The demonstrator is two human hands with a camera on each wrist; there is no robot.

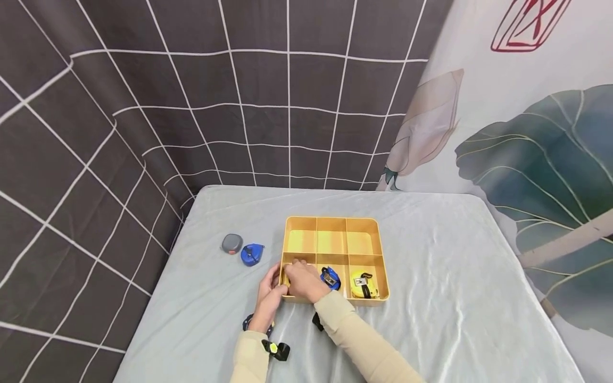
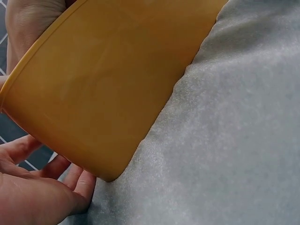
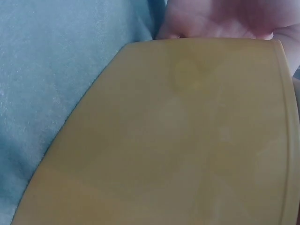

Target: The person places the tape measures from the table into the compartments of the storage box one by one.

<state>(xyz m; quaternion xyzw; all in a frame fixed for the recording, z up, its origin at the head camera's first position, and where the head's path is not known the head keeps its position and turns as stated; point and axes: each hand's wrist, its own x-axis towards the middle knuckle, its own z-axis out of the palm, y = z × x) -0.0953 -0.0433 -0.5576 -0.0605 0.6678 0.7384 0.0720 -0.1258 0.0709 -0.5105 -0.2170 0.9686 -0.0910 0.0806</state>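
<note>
A yellow organizer tray [image 1: 331, 301] with several compartments lies on the bed-like surface. At its front left corner, my left hand [image 1: 268, 298] holds the wall, fingers along the outer side [image 2: 84, 185] and thumb at the rim. My right hand [image 1: 305, 280] reaches down into the front left compartment; its fingertips are hidden, and I cannot tell what they hold. Beside it, the front middle compartment has a blue tape measure [image 1: 330, 277] with a metal clip. In the front right one lies a yellow tape measure [image 1: 362, 285] with a black strap.
Left of the tray, a grey rounded tape measure [image 1: 232, 243] and a blue teardrop-shaped tape measure [image 1: 251, 255] lie on the pale grey cloth [image 1: 431, 298]. Dark checked fabric [image 1: 258, 127] hangs at the back and left; a floral-printed curtain [image 1: 517, 106] hangs at right.
</note>
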